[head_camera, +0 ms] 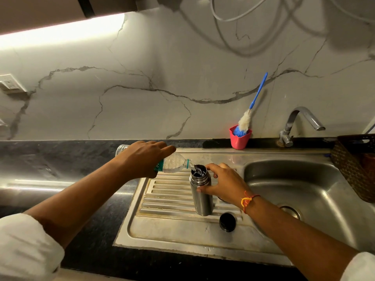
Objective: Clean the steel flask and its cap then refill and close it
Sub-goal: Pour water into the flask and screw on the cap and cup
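The steel flask (202,196) stands upright and uncapped on the ribbed drainboard (168,199). My right hand (224,182) grips its upper body, thumb and fingers curled round it. My left hand (142,158) holds a clear plastic water bottle (175,164) tipped on its side, its mouth at the flask's opening, and water runs into the flask. A black cap (227,222) lies on the drainboard just in front and to the right of the flask.
The sink basin (294,185) lies to the right, with the tap (300,122) behind it. A pink cup (240,138) holding a blue-handled bottle brush (257,94) stands against the marble wall. A dark woven basket (355,165) sits at the far right. Black countertop (60,161) extends left.
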The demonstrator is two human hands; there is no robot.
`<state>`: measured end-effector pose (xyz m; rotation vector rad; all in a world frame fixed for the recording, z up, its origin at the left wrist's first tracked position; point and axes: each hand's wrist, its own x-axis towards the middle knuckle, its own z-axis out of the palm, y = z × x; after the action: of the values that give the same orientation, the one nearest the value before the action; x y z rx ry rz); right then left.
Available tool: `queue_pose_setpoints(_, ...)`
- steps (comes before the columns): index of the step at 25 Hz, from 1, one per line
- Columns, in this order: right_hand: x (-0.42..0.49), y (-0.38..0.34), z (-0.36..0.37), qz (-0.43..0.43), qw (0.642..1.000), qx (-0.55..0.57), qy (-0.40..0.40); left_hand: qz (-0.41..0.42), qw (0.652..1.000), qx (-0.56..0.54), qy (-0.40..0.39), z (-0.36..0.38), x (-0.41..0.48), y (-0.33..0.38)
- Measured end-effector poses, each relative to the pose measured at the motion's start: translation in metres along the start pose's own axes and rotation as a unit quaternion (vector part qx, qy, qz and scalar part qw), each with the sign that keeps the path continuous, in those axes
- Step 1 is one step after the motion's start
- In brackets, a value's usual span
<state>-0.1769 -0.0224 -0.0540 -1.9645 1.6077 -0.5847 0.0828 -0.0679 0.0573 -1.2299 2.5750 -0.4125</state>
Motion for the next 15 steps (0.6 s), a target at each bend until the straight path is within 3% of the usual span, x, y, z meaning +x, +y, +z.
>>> queue_pose_setpoints(15, 0.0003, 0.0, 0.0005, 0.005, 1.0, -0.002, -0.002, 0.041, 0.994, 0.103, 0.024, -0.0103, 0.0104, 0.0019)
